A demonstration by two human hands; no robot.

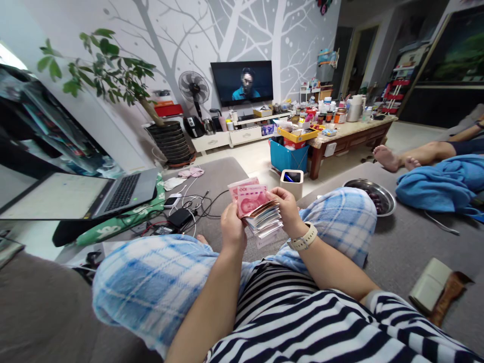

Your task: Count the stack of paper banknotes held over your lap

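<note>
I hold a stack of banknotes (257, 209) above my lap, pink notes on top and fanned out. My left hand (232, 228) grips the left side of the stack, thumb pressed on the top pink note. My right hand (288, 207) clasps the right side, fingers curled round the fanned edges; a pale watch sits on that wrist. My knees in blue plaid trousers rise on either side.
An open laptop (124, 191) lies left on a green cushion, with cables and chargers (181, 214) beside it. A metal bowl (372, 196), a blue cloth (438, 189) and another person's bare feet (393, 159) are right. A wallet (434, 287) lies near my right elbow.
</note>
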